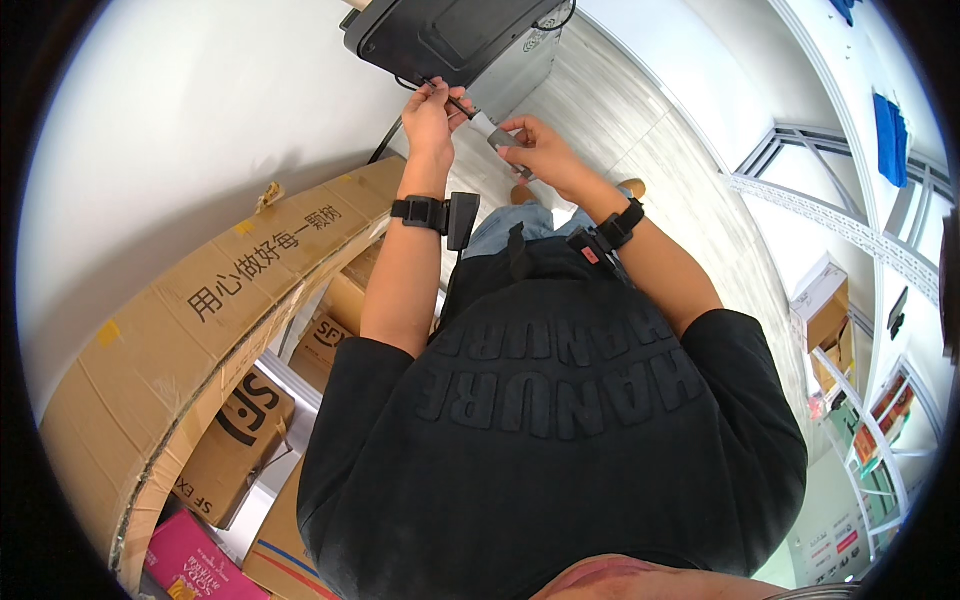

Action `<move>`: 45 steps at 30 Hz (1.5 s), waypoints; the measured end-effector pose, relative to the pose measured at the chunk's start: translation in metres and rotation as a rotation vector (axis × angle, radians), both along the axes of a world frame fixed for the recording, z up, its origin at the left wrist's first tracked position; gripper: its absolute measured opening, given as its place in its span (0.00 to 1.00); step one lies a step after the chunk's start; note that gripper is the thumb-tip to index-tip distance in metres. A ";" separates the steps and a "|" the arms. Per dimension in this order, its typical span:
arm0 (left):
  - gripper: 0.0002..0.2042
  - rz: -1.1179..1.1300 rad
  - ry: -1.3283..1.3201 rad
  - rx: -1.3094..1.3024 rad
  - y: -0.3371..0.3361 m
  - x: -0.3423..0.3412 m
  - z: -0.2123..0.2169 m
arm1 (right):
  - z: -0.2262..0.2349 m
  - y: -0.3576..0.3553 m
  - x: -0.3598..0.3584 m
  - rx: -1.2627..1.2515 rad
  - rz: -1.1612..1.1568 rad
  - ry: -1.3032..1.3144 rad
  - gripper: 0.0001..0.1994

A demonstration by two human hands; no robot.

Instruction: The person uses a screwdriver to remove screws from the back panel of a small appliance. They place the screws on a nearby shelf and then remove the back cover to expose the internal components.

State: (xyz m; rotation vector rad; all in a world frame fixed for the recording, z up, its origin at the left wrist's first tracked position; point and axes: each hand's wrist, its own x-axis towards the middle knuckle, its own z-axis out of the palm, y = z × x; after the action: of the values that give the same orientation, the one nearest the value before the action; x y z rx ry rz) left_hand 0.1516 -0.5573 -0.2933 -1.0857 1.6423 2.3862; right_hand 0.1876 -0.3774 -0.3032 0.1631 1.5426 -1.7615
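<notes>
We see both hands raised out in front of the chest, close together just below a black flat device [450,35] that hangs from above. Our left hand [432,115] has its fingers pressed together, pinching a thin dark cable [458,101] that runs toward the device's lower edge. Our right hand [535,145] sits just beside it, fingers curled around a small grey, flat piece [500,135] held between thumb and forefinger; the cable's end reaches toward this piece, though we cannot tell whether they touch. Each wrist wears a black strap; the left strap [425,212] carries a dark rectangular block, the right strap [612,232] a small red mark.

Below and left of our left forearm, a long brown cardboard box [190,330] leans along the white wall, with a row of black characters printed down its upper face and a small yellow tape patch near its far end. Beside it, lower, stands a smaller brown carton [235,445] with a bold black logo. At the lower left edge lies a pink package [190,565].

Well to the right of our right arm, white metal shelving [850,225] holds a brown carton [830,315] with a white label, a blue cloth [888,135] hanging higher up, and colourful small packages [885,415] lower down.
</notes>
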 end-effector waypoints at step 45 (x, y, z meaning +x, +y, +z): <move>0.10 0.024 -0.006 0.023 -0.003 0.004 -0.006 | -0.011 0.010 0.007 0.100 0.002 0.112 0.21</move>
State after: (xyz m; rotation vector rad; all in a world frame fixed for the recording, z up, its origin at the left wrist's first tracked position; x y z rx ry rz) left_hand 0.1553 -0.5606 -0.2994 -1.1148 1.6052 2.4076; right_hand 0.1946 -0.3677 -0.3140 0.1135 1.7123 -1.7176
